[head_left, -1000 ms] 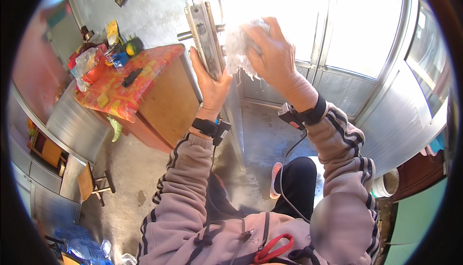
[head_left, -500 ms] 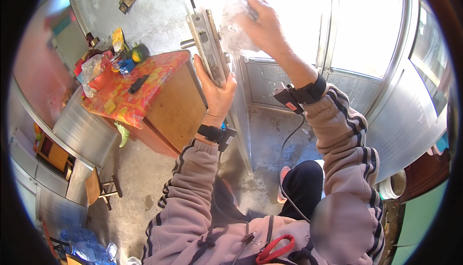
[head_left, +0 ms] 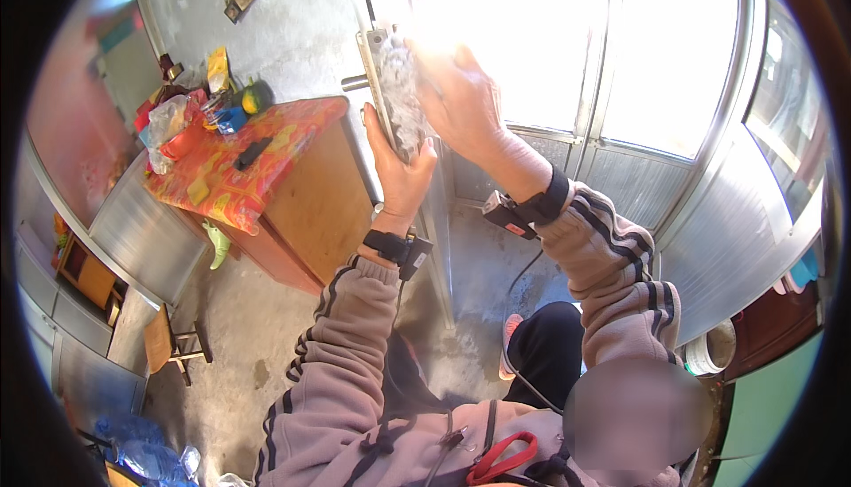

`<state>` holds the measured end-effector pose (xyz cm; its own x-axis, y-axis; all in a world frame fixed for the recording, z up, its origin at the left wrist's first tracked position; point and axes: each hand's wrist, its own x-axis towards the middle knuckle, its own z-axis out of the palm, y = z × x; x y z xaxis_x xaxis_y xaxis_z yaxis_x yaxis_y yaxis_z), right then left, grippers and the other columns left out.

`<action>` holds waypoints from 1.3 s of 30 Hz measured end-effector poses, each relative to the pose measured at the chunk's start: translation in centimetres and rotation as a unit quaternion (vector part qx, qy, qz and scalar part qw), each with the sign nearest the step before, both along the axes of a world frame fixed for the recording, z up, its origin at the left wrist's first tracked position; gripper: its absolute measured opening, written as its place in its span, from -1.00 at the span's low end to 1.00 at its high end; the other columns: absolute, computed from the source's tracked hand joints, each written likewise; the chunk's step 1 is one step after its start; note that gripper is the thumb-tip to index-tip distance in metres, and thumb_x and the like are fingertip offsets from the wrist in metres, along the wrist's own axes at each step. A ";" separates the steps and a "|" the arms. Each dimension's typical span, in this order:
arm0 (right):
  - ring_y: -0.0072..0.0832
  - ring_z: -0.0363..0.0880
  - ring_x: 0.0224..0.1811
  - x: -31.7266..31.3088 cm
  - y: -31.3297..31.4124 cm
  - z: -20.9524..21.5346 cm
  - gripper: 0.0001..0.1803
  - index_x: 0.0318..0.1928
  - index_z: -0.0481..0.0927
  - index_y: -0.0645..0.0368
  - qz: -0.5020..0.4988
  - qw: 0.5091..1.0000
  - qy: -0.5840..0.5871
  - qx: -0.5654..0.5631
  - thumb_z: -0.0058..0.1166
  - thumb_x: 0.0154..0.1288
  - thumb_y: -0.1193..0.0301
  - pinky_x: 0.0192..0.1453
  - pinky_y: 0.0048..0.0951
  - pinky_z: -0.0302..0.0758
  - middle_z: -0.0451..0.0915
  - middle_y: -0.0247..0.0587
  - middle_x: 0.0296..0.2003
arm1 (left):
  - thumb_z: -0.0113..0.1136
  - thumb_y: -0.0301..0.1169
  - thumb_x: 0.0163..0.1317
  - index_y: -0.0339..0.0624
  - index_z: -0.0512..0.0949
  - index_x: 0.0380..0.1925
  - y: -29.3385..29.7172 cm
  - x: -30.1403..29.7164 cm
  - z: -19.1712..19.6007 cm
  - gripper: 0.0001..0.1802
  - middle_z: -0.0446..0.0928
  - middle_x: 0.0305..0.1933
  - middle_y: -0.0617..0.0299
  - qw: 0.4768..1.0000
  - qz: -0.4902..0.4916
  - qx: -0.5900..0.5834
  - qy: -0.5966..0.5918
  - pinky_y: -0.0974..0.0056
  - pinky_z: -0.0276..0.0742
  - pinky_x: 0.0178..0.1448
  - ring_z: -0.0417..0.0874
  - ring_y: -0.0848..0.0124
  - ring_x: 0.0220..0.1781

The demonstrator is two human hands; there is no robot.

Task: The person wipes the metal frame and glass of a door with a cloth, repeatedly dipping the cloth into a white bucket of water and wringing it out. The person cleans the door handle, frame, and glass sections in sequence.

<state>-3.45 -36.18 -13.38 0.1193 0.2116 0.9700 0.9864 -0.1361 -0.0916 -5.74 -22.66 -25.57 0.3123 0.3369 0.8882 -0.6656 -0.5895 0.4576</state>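
Observation:
My right hand (head_left: 465, 101) presses a fluffy grey-white cloth (head_left: 401, 88) against the narrow edge of a metal-framed door (head_left: 438, 261). The cloth covers most of the metal lock plate (head_left: 378, 38), leaving its top end in sight. A lever handle (head_left: 355, 83) sticks out to the left of the plate. Just below the cloth, my left hand (head_left: 401, 181) grips the door edge, with fingers on one side and thumb on the other. Glare partly washes out my right fingertips.
To the left stands a wooden cabinet (head_left: 310, 208) under a red patterned tablecloth (head_left: 288, 124), with bags, a gourd (head_left: 258, 97) and a dark object on top. A small stool (head_left: 168, 345) is at lower left. At right are glazed metal door panels and a white bucket (head_left: 709, 350).
My right hand has brought the cloth down and left, from beside the lock onto the plate, which was bare before. My left hand keeps its grip on the door edge.

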 end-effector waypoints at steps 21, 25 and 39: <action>0.02 0.57 0.14 -0.2 0.5 1.0 -0.64 0.15 0.61 0.36 0.103 0.987 0.121 0.015 0.22 0.36 0.56 0.30 -0.09 0.52 0.62 0.13 0.03 | 0.40 -0.57 0.22 -0.38 -0.13 0.78 -0.1 1.7 -0.5 0.22 0.19 0.70 -0.18 0.996 -0.068 -0.044 -0.025 0.05 0.33 0.72 0.37 0.01 0.68; 0.08 0.59 0.27 0.1 0.0 1.5 -0.53 0.29 0.62 0.34 0.108 0.986 0.126 -0.031 0.21 0.38 0.60 0.41 -0.10 0.53 0.60 0.18 0.15 | 0.36 -0.58 0.23 -0.38 -0.13 0.78 -0.1 1.0 -0.2 0.19 0.22 0.69 -0.17 0.998 -0.056 -0.031 -0.011 0.06 0.31 0.73 0.37 0.03 0.69; 0.20 0.63 0.34 -0.8 -1.5 -2.4 -0.41 0.46 0.56 0.22 0.065 0.987 0.118 -0.082 0.24 0.43 0.49 0.43 -0.05 0.57 0.59 0.24 0.27 | 0.39 -0.61 0.21 -0.35 -0.17 0.80 -0.2 0.8 -0.5 0.25 0.25 0.65 -0.16 0.995 -0.085 -0.030 -0.037 0.09 0.37 0.70 0.39 0.03 0.68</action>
<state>-4.28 -37.64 -15.74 0.3000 0.3912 0.8700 0.9502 -0.0417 -0.3089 -4.98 -22.86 -26.08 0.3040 0.3368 0.8911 -0.7871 -0.4382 0.4341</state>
